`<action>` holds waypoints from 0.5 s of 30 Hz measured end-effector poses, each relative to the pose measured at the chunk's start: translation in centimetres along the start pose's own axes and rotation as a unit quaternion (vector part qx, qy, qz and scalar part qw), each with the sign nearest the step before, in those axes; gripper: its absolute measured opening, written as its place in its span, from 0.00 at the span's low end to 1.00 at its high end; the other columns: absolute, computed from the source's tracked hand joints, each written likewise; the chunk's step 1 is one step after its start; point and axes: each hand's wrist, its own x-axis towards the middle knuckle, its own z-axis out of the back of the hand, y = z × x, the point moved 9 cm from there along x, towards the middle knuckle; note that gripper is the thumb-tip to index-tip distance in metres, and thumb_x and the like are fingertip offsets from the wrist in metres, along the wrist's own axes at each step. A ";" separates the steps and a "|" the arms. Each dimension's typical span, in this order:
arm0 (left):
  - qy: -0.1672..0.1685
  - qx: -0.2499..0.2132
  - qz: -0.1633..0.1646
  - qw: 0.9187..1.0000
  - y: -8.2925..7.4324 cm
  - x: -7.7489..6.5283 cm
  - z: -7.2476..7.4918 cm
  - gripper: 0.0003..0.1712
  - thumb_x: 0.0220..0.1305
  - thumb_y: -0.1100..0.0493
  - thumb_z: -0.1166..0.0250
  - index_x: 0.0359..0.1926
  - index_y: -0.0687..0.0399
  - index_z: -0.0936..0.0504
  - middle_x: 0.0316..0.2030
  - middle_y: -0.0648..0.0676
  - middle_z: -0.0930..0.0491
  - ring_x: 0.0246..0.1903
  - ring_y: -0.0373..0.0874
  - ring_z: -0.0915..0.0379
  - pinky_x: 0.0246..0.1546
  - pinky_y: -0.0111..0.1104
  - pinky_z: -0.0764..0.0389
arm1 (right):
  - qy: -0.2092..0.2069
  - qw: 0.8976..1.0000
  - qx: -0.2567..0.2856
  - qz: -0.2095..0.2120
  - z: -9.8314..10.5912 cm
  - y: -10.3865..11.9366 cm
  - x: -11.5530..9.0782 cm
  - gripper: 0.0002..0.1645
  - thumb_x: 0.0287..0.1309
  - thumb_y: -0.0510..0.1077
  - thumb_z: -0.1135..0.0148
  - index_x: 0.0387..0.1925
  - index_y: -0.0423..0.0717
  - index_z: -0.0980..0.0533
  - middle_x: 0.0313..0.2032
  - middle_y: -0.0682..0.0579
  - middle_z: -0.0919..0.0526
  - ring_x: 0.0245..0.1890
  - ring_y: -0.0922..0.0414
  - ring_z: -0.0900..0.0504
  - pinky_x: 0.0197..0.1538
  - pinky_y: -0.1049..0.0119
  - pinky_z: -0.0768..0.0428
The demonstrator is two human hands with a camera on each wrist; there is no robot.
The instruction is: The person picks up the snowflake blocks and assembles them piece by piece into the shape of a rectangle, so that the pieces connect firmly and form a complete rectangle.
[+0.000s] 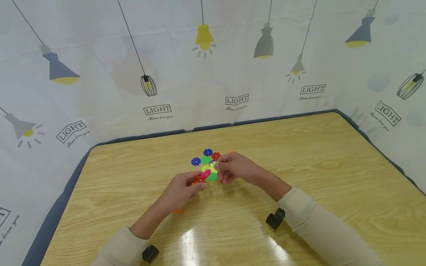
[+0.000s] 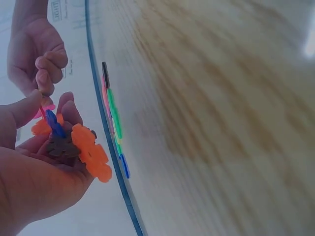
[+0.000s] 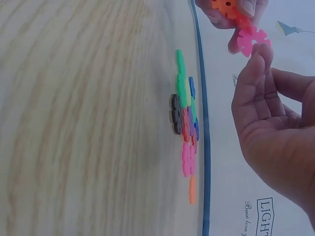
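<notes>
Both hands meet above a wooden table over notched plastic building discs. My left hand [image 1: 181, 188] holds a joined cluster of them; the left wrist view shows orange discs [image 2: 88, 150], a blue disc [image 2: 55, 124] and a dark disc [image 2: 63, 146] between thumb and fingers. At the cluster's far end is a pink disc [image 3: 248, 37]. My right hand [image 1: 234, 168] pinches this pink disc with its fingertips, the other fingers curled in. Close by its thumb in the head view shows a yellow disc [image 1: 213, 168]; whether it lies on the table is unclear.
Loose discs lie flat beyond the hands, among them blue discs [image 1: 196, 161], a green disc [image 1: 205, 160] and a red disc [image 1: 216, 155]. A black disc [image 3: 176, 114] shows in the right wrist view. A lamp-printed curtain [image 1: 186, 74] borders the wooden table [image 1: 299, 147].
</notes>
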 end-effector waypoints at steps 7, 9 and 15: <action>0.005 0.004 0.000 1.000 -0.4 -0.2 -0.2 0.25 0.66 0.55 0.36 0.62 0.55 0.24 0.36 0.52 0.16 0.31 0.44 0.25 0.28 0.29 0.26 | -0.002 1.000 -0.008 -0.008 -0.3 -0.1 -0.1 0.17 0.69 0.46 0.45 0.40 0.32 0.26 0.26 0.47 0.17 0.22 0.55 0.20 0.33 0.63 0.17; 0.013 -0.001 -0.017 1.000 -0.7 -0.2 -0.4 0.23 0.67 0.56 0.37 0.62 0.56 0.24 0.36 0.54 0.16 0.31 0.44 0.26 0.28 0.28 0.26 | 0.001 1.000 -0.014 -0.006 -0.4 0.0 -0.1 0.15 0.69 0.44 0.45 0.38 0.33 0.25 0.25 0.47 0.18 0.21 0.55 0.20 0.32 0.63 0.17; 0.032 -0.048 -0.060 0.997 -1.4 -0.4 -0.8 0.20 0.71 0.65 0.45 0.61 0.67 0.26 0.33 0.62 0.20 0.32 0.44 0.27 0.34 0.33 0.22 | 0.021 0.999 -0.029 0.015 -1.3 0.6 0.1 0.14 0.69 0.43 0.46 0.30 0.37 0.25 0.22 0.48 0.19 0.20 0.56 0.21 0.29 0.66 0.18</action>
